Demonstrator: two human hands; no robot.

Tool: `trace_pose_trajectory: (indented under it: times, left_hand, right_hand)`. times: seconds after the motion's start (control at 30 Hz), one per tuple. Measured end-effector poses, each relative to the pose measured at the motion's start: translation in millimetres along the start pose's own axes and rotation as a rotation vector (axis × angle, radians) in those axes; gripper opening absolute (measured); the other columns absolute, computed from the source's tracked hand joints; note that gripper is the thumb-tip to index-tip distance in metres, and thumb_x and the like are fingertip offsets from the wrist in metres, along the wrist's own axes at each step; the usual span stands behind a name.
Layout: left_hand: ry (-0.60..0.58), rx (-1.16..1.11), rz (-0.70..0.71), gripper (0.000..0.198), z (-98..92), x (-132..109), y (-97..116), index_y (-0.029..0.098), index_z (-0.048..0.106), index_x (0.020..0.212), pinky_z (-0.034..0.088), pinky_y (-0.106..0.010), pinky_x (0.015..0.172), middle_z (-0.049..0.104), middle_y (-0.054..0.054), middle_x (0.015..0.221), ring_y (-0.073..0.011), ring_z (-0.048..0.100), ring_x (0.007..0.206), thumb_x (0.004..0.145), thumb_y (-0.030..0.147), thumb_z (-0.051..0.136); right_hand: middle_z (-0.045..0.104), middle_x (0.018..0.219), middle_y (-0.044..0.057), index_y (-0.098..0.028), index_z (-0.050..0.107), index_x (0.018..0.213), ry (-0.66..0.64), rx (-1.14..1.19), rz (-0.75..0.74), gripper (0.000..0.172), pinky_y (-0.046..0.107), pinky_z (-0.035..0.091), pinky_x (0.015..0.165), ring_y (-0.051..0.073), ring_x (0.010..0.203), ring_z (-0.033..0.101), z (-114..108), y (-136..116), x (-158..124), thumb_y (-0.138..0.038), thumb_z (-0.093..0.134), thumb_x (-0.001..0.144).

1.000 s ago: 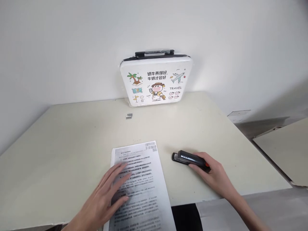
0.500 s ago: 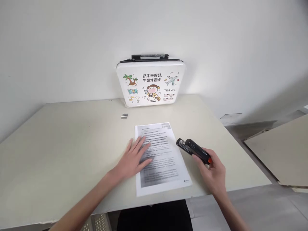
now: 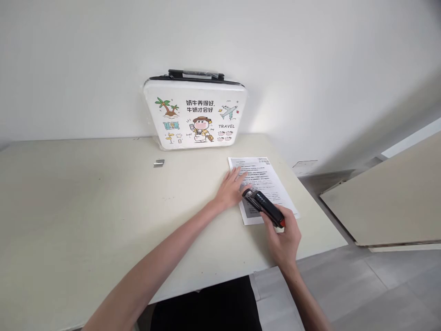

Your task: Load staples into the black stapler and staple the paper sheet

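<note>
A printed sheet of paper (image 3: pixel 265 172) lies on the right part of the table; whether more sheets are under it I cannot tell. My left hand (image 3: pixel 230 188) rests flat on its left side, fingers spread. In my right hand (image 3: pixel 284 239) is a black stapler (image 3: pixel 267 204) with a red-orange tip at its rear end. The stapler is over the lower part of the paper, its front end pointing up and left, close to my left fingers. Part of the print is hidden beneath the stapler and hands.
A white case (image 3: pixel 198 119) with cartoon prints and a black handle leans against the wall at the back. Small silvery staple strips (image 3: pixel 159 163) lie in front of it. The pale table (image 3: pixel 86 207) ends near my lap; a beige panel (image 3: pixel 386 202) stands off to the right.
The paper has slid to the right and away from me, with my left hand on it. My right hand has brought the stapler over the paper. The view has shifted to the right.
</note>
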State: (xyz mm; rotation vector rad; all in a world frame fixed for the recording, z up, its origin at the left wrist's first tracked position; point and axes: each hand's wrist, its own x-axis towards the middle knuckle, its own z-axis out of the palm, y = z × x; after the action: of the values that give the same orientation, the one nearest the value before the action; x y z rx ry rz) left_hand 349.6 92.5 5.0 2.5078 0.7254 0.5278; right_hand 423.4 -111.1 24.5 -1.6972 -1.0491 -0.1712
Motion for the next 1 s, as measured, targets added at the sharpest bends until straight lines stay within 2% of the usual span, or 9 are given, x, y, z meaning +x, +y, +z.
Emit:
trace_pose_trajectory:
  times: [0.13,0.23,0.27,0.37,0.53,0.63,0.73,0.83,1.0]
  left_hand:
    - [0.142,-0.302,0.008,0.049,-28.4,-36,-17,0.021,0.058,0.143,0.035,-0.047,0.126,0.05,-0.013,0.161,-0.0265,0.042,0.152,0.107,0.051,0.043]
    - [0.113,-0.415,-0.075,0.044,-63.5,-75,-32,0.027,0.063,0.137,0.056,-0.047,0.105,0.057,-0.01,0.155,-0.0293,0.052,0.144,0.105,0.052,0.047]
    - [0.104,-0.434,-0.112,0.043,-75.9,-88,-37,0.028,0.064,0.135,0.057,-0.046,0.102,0.059,-0.009,0.153,-0.0295,0.054,0.142,0.104,0.053,0.047]
    - [0.127,-0.462,-0.199,0.042,-109.8,-120,-52,0.028,0.068,0.129,0.05,-0.046,0.111,0.067,-0.008,0.143,-0.028,0.06,0.134,0.103,0.055,0.049]
    - [0.257,-0.494,-0.376,0.045,-146.3,-153,-80,0.027,0.072,0.118,0.047,-0.047,0.113,0.072,-0.009,0.132,-0.0293,0.066,0.124,0.1,0.063,0.053]
    - [0.34,-0.54,-0.43,0.048,-156.4,-163,-94,0.025,0.071,0.115,0.049,-0.047,0.111,0.074,-0.011,0.127,-0.0302,0.068,0.119,0.097,0.066,0.057]
    - [0.413,-0.585,-0.435,0.048,-159.7,-165,-102,0.024,0.072,0.11,0.05,-0.048,0.11,0.076,-0.011,0.12,-0.0301,0.069,0.115,0.094,0.068,0.059]
    - [0.452,-0.609,-0.437,0.046,-158.6,-164,-101,0.023,0.072,0.107,0.051,-0.048,0.109,0.076,-0.01,0.116,-0.0287,0.07,0.112,0.095,0.066,0.059]
    - [0.457,-0.596,-0.454,0.04,-154.1,-161,-98,0.023,0.071,0.103,0.051,-0.045,0.107,0.076,-0.008,0.11,-0.0261,0.07,0.107,0.097,0.06,0.058]
  right_hand:
    - [0.071,0.111,0.009,-0.023,0.066,0.116,-0.041,0.035,0.089,0.025,0.038,0.053,0.087,0.024,0.101,0.066,-3,0,-1,-0.039,0.067,0.097]
    - [0.071,0.109,0.008,-0.024,0.066,0.114,-0.12,0.063,0.11,0.026,0.037,0.054,0.083,0.025,0.099,0.067,-2,0,1,-0.042,0.067,0.096]
    - [0.071,0.109,0.008,-0.024,0.066,0.114,-0.165,0.071,0.116,0.026,0.036,0.054,0.081,0.025,0.098,0.067,0,-1,2,-0.043,0.067,0.096]
    - [0.072,0.107,0.008,-0.025,0.066,0.114,-0.317,0.099,0.11,0.027,0.036,0.054,0.078,0.025,0.095,0.066,17,-8,11,-0.045,0.065,0.097]
    - [0.074,0.104,0.008,-0.024,0.067,0.11,-0.557,0.21,0.048,0.031,0.038,0.054,0.077,0.026,0.092,0.067,76,-32,33,-0.05,0.065,0.094]
    - [0.075,0.108,0.007,-0.024,0.067,0.112,-0.68,0.313,0.041,0.033,0.038,0.055,0.083,0.025,0.096,0.068,114,-45,43,-0.049,0.069,0.091]
    - [0.075,0.112,0.006,-0.024,0.067,0.113,-0.76,0.371,0.035,0.033,0.039,0.054,0.09,0.025,0.102,0.069,140,-53,46,-0.048,0.07,0.09]
    - [0.076,0.112,0.005,-0.024,0.068,0.112,-0.795,0.384,0.026,0.033,0.04,0.053,0.096,0.024,0.102,0.07,152,-56,43,-0.048,0.071,0.09]
    - [0.076,0.114,0.006,-0.024,0.068,0.113,-0.813,0.379,0.033,0.033,0.04,0.054,0.095,0.024,0.104,0.069,153,-56,39,-0.048,0.07,0.09]
